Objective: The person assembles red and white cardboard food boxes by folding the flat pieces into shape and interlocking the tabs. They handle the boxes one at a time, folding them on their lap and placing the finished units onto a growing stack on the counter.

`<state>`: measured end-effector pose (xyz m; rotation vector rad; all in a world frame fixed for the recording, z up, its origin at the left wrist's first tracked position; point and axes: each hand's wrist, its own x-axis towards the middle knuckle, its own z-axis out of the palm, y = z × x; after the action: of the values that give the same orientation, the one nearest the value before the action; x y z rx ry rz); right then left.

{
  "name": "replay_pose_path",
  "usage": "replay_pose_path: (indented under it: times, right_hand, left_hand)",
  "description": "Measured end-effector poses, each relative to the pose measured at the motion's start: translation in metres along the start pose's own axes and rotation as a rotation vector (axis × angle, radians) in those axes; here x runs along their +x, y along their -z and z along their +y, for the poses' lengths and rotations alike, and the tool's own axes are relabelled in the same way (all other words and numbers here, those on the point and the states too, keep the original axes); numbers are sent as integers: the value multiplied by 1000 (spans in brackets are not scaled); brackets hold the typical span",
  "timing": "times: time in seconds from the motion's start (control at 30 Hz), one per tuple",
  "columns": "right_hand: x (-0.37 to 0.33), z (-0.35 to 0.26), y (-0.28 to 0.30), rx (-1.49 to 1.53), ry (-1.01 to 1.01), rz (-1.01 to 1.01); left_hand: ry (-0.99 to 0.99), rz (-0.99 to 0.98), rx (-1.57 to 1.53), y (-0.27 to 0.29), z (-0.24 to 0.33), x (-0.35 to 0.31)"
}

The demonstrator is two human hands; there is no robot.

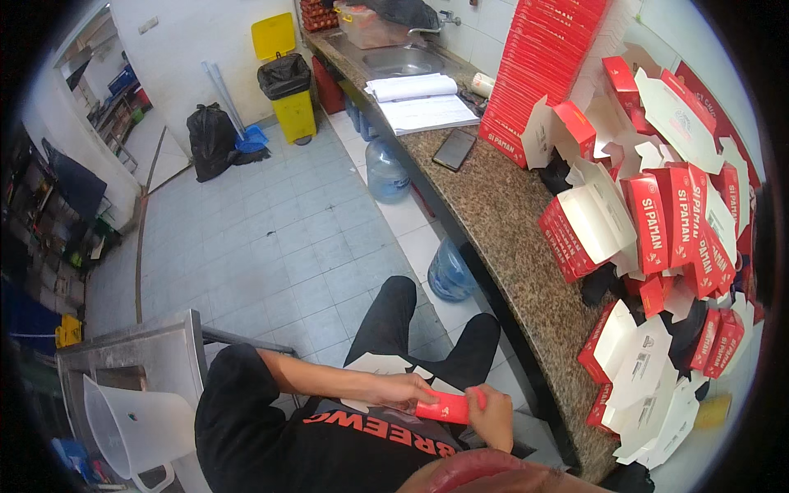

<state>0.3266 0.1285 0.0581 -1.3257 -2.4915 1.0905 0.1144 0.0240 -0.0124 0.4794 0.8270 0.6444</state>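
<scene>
Over my lap I hold a red and white cardboard food box (444, 407), its white inner flaps spread open toward my knees. My left hand (401, 389) pinches the box's red side at its left end. At the right end, my right hand (493, 417) is wrapped round the red edge, with the thumb on top. Part of the box is hidden behind my hands and forearm. To my right, on the granite counter (485, 205), lies a heap of similar red and white boxes (649, 222), many with open lids.
A tall stack of flat red boxes (542, 66) stands against the wall. Near it lie a phone (454, 149) and an open notebook (423, 107). Blue water jugs (450, 271) sit below the counter. At my left, a white pitcher (140, 427) stands by a metal table (185, 349).
</scene>
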Motion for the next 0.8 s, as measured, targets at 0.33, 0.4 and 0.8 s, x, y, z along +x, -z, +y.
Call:
replay_pose_path:
  times: [0.33,0.4,0.8]
  right_hand:
    - [17,1,-16,29,310,-181]
    - [19,-10,-6,198,255,-107]
    - [39,-81,-57,811,384,-23]
  left_hand:
    - [-260,48,496,8,-8,2]
    - [-385,201,849,-3,32,-23]
    - [-1125,1070,497,-34,46,-42]
